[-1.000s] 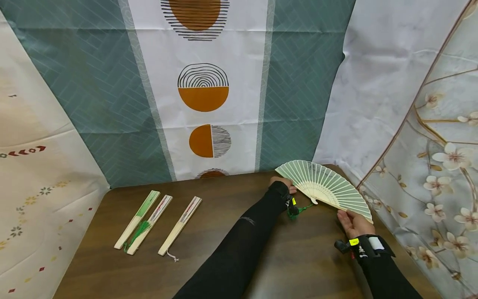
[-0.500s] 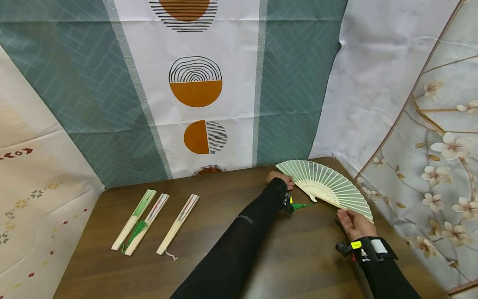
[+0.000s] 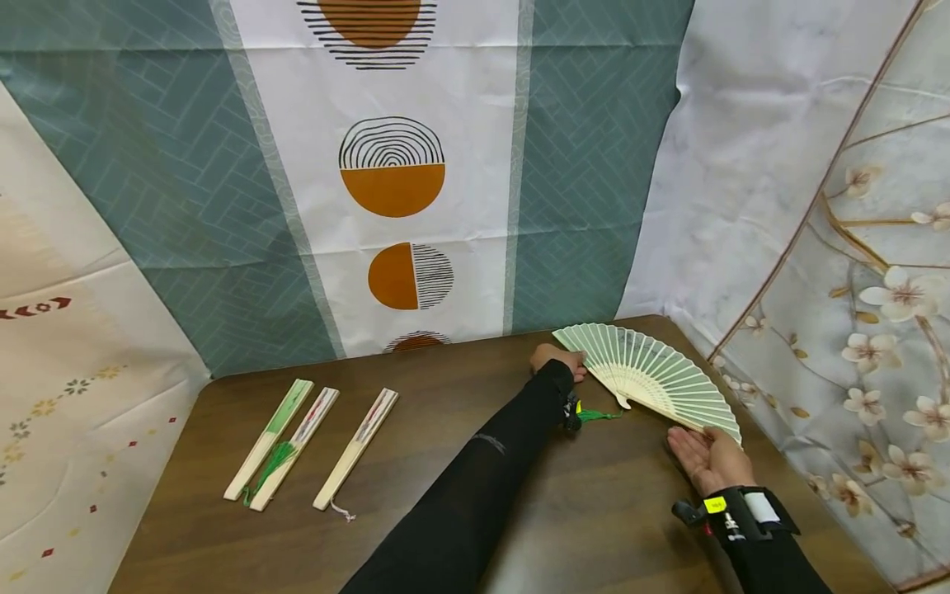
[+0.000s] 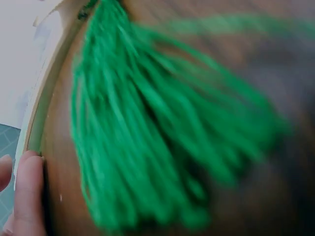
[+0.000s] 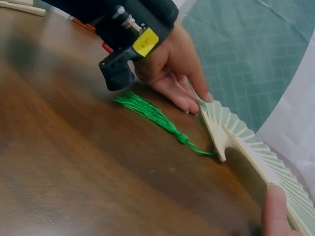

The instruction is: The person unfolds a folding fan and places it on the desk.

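Note:
In the head view a pale green folding fan [image 3: 646, 371] is spread wide near the table's back right corner. My left hand [image 3: 557, 360] pinches the fan's left end; its index finger lies along that end in the right wrist view, and its thumb is hidden there. At the opposite end my right hand [image 3: 712, 462] holds the edge, palm turned partly up; one digit [image 5: 275, 209] rests on the outer rib. A green tassel [image 5: 152, 113] trails from the fan's pivot onto the table, and it fills much of the left wrist view.
On the left of the brown table [image 3: 445, 495] lie a green-and-cream folded fan [image 3: 269, 439], a folded fan with a green tassel [image 3: 295, 450] and one with a white cord [image 3: 356, 450]. Hanging cloths [image 3: 579, 165] border the back and both sides.
My right hand has shifted slightly down and turned, so more of its palm shows. The spread fan and left hand stay nearly in place. The head view has shifted a little.

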### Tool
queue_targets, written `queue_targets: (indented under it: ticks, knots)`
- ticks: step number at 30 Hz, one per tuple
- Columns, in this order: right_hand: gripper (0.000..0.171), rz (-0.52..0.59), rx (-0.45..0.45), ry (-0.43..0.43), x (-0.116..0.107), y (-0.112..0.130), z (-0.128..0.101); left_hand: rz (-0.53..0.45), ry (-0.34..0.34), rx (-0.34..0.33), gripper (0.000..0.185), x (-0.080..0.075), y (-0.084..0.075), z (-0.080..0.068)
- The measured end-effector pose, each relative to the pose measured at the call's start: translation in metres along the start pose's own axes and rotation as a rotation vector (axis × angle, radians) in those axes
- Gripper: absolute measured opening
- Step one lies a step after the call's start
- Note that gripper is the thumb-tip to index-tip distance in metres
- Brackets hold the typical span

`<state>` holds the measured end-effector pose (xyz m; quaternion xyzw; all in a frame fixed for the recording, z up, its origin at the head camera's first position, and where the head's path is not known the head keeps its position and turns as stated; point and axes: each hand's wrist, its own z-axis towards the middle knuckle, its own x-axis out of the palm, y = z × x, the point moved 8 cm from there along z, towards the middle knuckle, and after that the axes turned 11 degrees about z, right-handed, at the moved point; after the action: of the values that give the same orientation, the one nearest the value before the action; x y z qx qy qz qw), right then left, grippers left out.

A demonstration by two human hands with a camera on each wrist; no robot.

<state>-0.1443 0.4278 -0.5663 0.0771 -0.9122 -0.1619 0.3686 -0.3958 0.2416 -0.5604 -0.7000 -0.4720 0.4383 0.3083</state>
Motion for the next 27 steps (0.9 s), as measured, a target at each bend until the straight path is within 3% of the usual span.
queue_targets:
  ticks: [3, 6, 10, 12, 13, 14, 16, 18, 20, 21, 22, 24, 27]
  knots:
    - [0.035, -0.028, 0.015, 0.008, -0.004, -0.006, -0.005, 0.026, 0.006, 0.032, 0.026, -0.007, 0.000, -0.002]
    - [0.032, -0.105, -0.012, 0.022, -0.006, -0.015, -0.010, 0.022, 0.034, 0.066, 0.021, -0.016, 0.004, -0.001]
    - [0.027, -0.306, -0.141, -0.008, -0.007, -0.033, -0.021, 0.007, 0.109, 0.116, 0.016, -0.033, 0.018, -0.010]
    - [0.025, -0.384, -0.210, -0.023, -0.001, -0.043, -0.029, 0.012, 0.156, 0.179, 0.019, -0.051, 0.021, -0.026]
    - [0.025, -0.415, -0.243, -0.017, 0.006, -0.052, -0.032, 0.033, 0.155, 0.235, 0.020, -0.068, 0.022, -0.035]
    - [0.023, -0.434, -0.277, -0.002, 0.016, -0.061, -0.035, 0.086, 0.130, 0.334, 0.024, -0.082, 0.026, -0.032]
    - [0.020, -0.479, -0.337, 0.065, 0.043, -0.083, -0.038, 0.183, 0.074, 0.481, 0.027, -0.127, 0.023, -0.050]
    - [0.017, -0.561, -0.396, 0.156, 0.077, -0.110, -0.042, 0.316, -0.031, 0.585, 0.030, -0.179, 0.020, -0.066]
    - [0.016, -0.673, -0.444, 0.249, 0.112, -0.142, -0.046, 0.476, -0.152, 0.645, 0.033, -0.230, 0.022, -0.078]
    - [0.017, -0.751, -0.463, 0.304, 0.129, -0.160, -0.047, 0.536, -0.174, 0.629, 0.036, -0.257, 0.021, -0.093]
    - [0.018, -0.830, -0.473, 0.348, 0.144, -0.180, -0.049, 0.611, -0.220, 0.619, 0.038, -0.279, 0.028, -0.095]
    - [0.023, -0.999, -0.499, 0.447, 0.170, -0.219, -0.052, 0.798, -0.327, 0.628, 0.048, -0.316, 0.062, -0.075]
    - [0.036, -1.270, -0.522, 0.607, 0.196, -0.280, -0.057, 1.005, -0.383, 0.524, 0.064, -0.352, 0.116, -0.054]
